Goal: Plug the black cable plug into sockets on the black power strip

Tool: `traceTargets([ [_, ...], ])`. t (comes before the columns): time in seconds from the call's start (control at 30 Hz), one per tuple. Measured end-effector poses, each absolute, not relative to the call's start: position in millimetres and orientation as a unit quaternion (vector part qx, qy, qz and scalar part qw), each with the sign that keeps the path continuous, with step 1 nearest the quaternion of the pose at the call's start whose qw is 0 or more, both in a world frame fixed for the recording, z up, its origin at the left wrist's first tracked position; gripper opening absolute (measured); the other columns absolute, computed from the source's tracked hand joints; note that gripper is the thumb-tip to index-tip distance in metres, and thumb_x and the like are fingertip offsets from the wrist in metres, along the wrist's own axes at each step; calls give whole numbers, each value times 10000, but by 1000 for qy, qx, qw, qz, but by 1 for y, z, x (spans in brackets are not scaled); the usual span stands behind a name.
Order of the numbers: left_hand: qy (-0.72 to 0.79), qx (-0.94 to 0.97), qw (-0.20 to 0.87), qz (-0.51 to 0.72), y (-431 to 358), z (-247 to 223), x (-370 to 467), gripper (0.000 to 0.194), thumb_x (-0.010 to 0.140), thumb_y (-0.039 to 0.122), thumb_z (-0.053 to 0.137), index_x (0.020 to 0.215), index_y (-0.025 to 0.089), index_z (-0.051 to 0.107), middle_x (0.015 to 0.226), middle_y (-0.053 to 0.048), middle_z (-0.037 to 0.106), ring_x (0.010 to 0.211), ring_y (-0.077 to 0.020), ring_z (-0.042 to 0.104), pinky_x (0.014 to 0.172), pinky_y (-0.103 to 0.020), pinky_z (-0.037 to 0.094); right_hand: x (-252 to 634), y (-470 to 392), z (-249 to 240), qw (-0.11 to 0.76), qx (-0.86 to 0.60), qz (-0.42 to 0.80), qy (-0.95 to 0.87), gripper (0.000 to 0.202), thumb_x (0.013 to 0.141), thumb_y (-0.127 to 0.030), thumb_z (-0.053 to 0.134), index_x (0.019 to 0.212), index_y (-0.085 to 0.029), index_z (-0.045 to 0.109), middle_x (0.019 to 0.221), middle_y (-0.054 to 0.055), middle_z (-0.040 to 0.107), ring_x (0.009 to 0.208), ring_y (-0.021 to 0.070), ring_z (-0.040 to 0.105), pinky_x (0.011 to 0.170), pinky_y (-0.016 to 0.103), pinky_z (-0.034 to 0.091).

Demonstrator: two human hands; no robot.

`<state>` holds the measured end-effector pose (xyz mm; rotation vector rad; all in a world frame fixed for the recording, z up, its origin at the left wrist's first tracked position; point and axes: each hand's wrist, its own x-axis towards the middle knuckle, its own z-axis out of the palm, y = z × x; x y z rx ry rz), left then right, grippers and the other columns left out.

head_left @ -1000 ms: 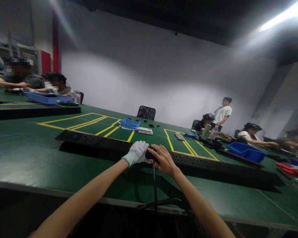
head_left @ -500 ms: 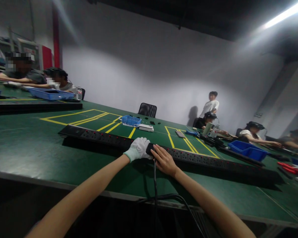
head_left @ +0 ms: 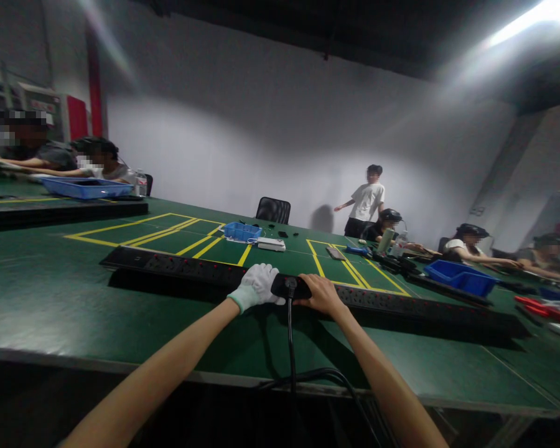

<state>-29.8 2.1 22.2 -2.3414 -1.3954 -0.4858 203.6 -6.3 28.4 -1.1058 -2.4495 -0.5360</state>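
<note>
A long black power strip [head_left: 382, 303] with a row of sockets and small red marks lies across the green table. Near its middle a black plug [head_left: 290, 284] sits against a socket, and its cord [head_left: 290, 336] hangs down over the table's front edge. My left hand [head_left: 259, 285], in a white glove with a mint cuff, is wrapped round the strip just left of the plug. On the other side my bare right hand [head_left: 323, 294] grips the strip, thumb towards me and fingers over the far side.
Behind the strip, yellow tape lines [head_left: 182, 230] mark the green table [head_left: 168, 330]. Farther back are a small blue basket [head_left: 241, 233], a white box [head_left: 270, 244] and a phone [head_left: 335, 253]. A dark blue bin [head_left: 462, 277] stands right. Several people sit around; one person [head_left: 368, 199] stands.
My right hand has shifted from the plug onto the strip to its right, uncovering the plug. The left hand keeps its hold. The standing person in the background has turned, with an arm out.
</note>
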Motion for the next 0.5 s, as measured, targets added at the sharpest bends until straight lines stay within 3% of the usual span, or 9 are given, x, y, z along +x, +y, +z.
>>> traceTargets([
  [0.27,-451,-859,182,-156,1,21,-28,873,634,810,454,1247,188,443,1020,-109,572,893,-268,545,773,-369,364,217,-13,36,192,-418,-173,-871,662,644,-575,702,1180,-216,551,1014,77,654,926,238,605,776,314,430],
  [0.5,-451,-863,160,-159,-1,24,-14,887,606,835,455,1234,209,465,1025,-104,576,898,-272,544,774,-373,362,244,-21,39,191,-430,-162,-867,636,669,-533,688,1199,-216,540,1073,85,637,945,236,605,788,321,433],
])
